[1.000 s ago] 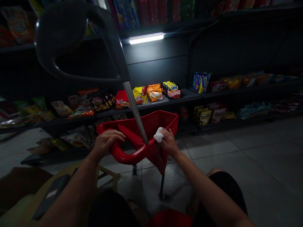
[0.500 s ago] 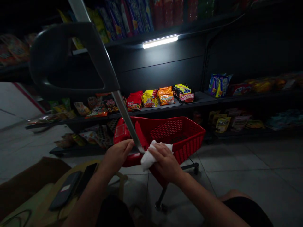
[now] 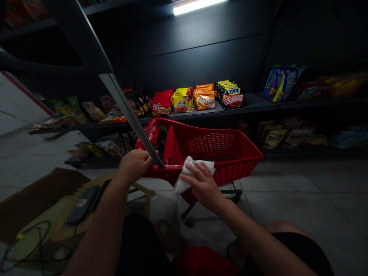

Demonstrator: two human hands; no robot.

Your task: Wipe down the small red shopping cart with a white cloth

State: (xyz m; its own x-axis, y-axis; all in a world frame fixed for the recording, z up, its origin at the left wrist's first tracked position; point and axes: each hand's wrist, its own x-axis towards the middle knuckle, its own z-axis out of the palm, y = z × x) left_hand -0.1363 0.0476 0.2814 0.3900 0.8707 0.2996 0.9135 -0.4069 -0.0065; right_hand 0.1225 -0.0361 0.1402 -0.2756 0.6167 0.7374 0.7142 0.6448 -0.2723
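A red plastic shopping cart [image 3: 238, 168] with lattice sides stands in front of me. My left hand [image 3: 133, 166] is closed on the cart's near left corner, at the handle end, beside the foot of a slanting metal pole [image 3: 126, 109]. Its fingertips are partly hidden behind the pole. My right hand [image 3: 202, 184] presses a folded white cloth [image 3: 184, 182] against the outer near side of the cart, just below the rim. The fingers lie bent over the cloth, which sticks out on both sides of them.
Behind the cart a dark shelf [image 3: 253, 101] carries noodle packets [image 3: 205, 96] and snack bags. A round stool [image 3: 94, 226] at lower left bears a dark flat device [image 3: 83, 205] and a cable [image 3: 37, 230], next to a cardboard piece [image 3: 34, 195]. A light tube [image 3: 198, 5] glows above.
My view has tipped down, so shelf and lamp sit higher. My right hand with the cloth stays against the cart's side, slightly farther along it. My left hand keeps its hold.
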